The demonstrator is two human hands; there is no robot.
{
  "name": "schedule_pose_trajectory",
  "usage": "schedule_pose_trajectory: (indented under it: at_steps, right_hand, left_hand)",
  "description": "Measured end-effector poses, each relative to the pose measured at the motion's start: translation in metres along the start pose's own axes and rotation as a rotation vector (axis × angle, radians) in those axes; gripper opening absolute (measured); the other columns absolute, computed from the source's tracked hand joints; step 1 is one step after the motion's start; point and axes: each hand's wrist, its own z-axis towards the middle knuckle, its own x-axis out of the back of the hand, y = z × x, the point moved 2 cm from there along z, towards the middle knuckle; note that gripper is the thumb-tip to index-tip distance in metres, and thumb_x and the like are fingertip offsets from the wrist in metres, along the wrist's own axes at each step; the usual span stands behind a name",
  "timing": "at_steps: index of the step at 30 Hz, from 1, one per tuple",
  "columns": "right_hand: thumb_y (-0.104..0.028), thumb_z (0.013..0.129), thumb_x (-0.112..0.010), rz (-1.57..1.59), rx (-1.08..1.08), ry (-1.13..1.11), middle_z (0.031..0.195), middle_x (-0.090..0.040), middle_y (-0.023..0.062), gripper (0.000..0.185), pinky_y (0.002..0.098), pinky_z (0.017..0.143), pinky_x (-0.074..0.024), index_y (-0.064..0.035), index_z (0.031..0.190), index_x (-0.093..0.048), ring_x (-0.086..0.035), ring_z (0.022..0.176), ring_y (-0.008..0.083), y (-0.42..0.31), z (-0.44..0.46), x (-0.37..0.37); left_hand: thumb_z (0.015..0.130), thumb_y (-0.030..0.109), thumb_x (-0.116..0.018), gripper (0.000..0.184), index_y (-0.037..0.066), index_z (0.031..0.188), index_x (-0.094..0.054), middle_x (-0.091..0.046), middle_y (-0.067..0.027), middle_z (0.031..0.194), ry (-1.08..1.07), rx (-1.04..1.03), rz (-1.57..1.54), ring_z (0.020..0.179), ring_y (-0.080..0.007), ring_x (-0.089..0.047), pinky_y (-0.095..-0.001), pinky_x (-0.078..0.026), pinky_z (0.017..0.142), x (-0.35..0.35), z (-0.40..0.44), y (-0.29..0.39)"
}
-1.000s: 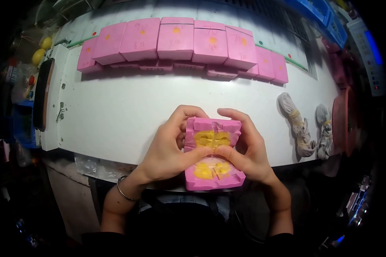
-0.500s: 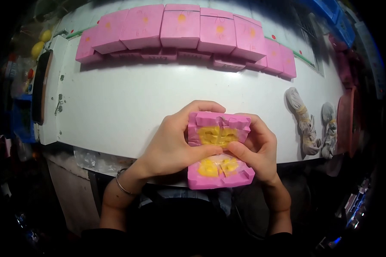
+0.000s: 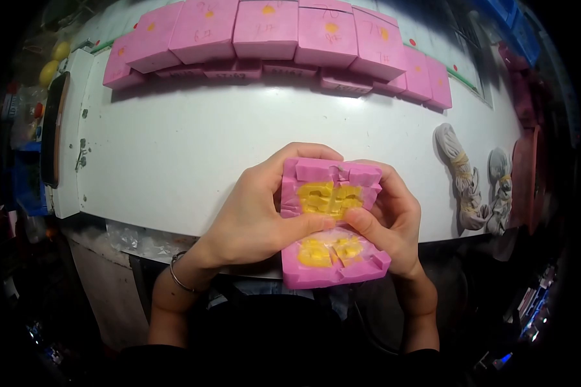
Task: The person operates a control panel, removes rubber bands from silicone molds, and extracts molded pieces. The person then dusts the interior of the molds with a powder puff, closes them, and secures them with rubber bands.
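Close to the table's front edge I hold a pink mold [image 3: 332,170] spread apart, its two faces showing yellow-coated hollows. My left hand [image 3: 255,213] grips it from the left, thumb pressed across the middle between the faces. On the other side my right hand [image 3: 394,222] wraps around the mold, its thumb also on the inner middle near the left thumb. The fingers behind the mold are mostly hidden. Whether the two halves are joined at the middle, I cannot tell.
Several pink blocks [image 3: 265,32] with handwritten marks stand in a row along the back of the white table [image 3: 174,142]. At right lie two grey cloth bundles [image 3: 461,177] bound with bands, beside a reddish container [image 3: 528,174]. A phone-like dark slab [image 3: 55,129] rests at left.
The mold has tilted slightly, so the hollows in its upper face show more fully. Both hands keep their hold, and the right thumb has shifted a little. The camera view has moved slightly.
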Motion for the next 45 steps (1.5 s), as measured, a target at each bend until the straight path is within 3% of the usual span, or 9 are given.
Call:
schedule_pose_trajectory:
  at_steps: [11, 19, 31, 34, 36, 43, 45]
  right_hand:
    - [0.002, 0.082, -0.061, -0.127, -0.115, 0.003, 0.107, -0.055, 0.0089, 0.040, 0.0252, 0.089, -0.0444, 0.0070, 0.118, -0.047, -0.054, 0.101, 0.0126, -0.006, 0.003, 0.003]
    - [0.002, 0.078, -0.060, -0.203, -0.142, -0.021, 0.103, -0.055, 0.0065, 0.040, 0.0237, 0.086, -0.0444, 0.0041, 0.117, -0.048, -0.053, 0.097, 0.0094, -0.010, 0.008, 0.003]
    - [0.003, 0.074, -0.058, -0.179, -0.138, -0.046, 0.115, -0.051, 0.0108, 0.055, 0.0287, 0.094, -0.0408, 0.0058, 0.126, -0.041, -0.052, 0.107, 0.0151, -0.012, 0.008, 0.004]
    - [0.002, 0.077, -0.059, -0.190, -0.126, -0.070, 0.112, -0.051, 0.0083, 0.051, 0.0266, 0.094, -0.0411, 0.0031, 0.125, -0.041, -0.051, 0.106, 0.0121, -0.011, 0.009, 0.004]
    - [0.002, 0.074, -0.060, -0.183, -0.144, -0.061, 0.115, -0.052, 0.0112, 0.056, 0.0291, 0.094, -0.0413, 0.0057, 0.126, -0.040, -0.052, 0.108, 0.0156, -0.011, 0.009, 0.004]
    - [0.000, 0.079, -0.063, -0.190, -0.160, -0.081, 0.114, -0.053, 0.0092, 0.051, 0.0291, 0.094, -0.0423, 0.0036, 0.126, -0.043, -0.053, 0.106, 0.0153, -0.013, 0.008, 0.005]
    - [-0.004, 0.086, -0.060, -0.134, -0.134, -0.070, 0.108, -0.054, 0.0060, 0.038, 0.0260, 0.089, -0.0432, 0.0014, 0.121, -0.046, -0.053, 0.101, 0.0109, -0.014, 0.008, 0.003]
  left_hand:
    - [0.071, -0.003, -0.072, 0.062, 0.000, 0.127, -0.045, -0.052, -0.0099, 0.117, 0.056, 0.117, 0.088, 0.104, -0.0133, -0.054, -0.0263, -0.045, 0.090, -0.003, 0.002, 0.006]
    - [0.070, -0.003, -0.072, 0.063, -0.001, 0.127, -0.045, -0.053, -0.0117, 0.120, 0.049, 0.077, 0.167, 0.110, -0.0155, -0.051, -0.0273, -0.043, 0.093, -0.005, 0.002, 0.006]
    - [0.071, -0.002, -0.072, 0.061, 0.000, 0.126, -0.046, -0.054, -0.0126, 0.118, 0.029, 0.082, 0.175, 0.108, -0.0160, -0.053, -0.0280, -0.044, 0.092, -0.006, 0.002, 0.007]
    - [0.071, -0.001, -0.072, 0.061, 0.000, 0.126, -0.046, -0.054, -0.0126, 0.117, 0.020, 0.085, 0.169, 0.107, -0.0163, -0.053, -0.0282, -0.044, 0.092, -0.005, 0.002, 0.006]
    - [0.071, -0.001, -0.072, 0.061, 0.000, 0.126, -0.046, -0.054, -0.0125, 0.117, 0.016, 0.076, 0.171, 0.107, -0.0164, -0.054, -0.0283, -0.044, 0.092, -0.005, 0.002, 0.005]
    - [0.072, 0.000, -0.073, 0.060, 0.002, 0.125, -0.046, -0.054, -0.0112, 0.114, 0.012, 0.053, 0.225, 0.103, -0.0156, -0.055, -0.0278, -0.045, 0.089, -0.005, 0.003, 0.004]
    - [0.072, 0.001, -0.073, 0.060, 0.003, 0.125, -0.046, -0.055, -0.0107, 0.114, 0.006, 0.049, 0.223, 0.102, -0.0151, -0.055, -0.0274, -0.046, 0.088, -0.005, 0.002, 0.005]
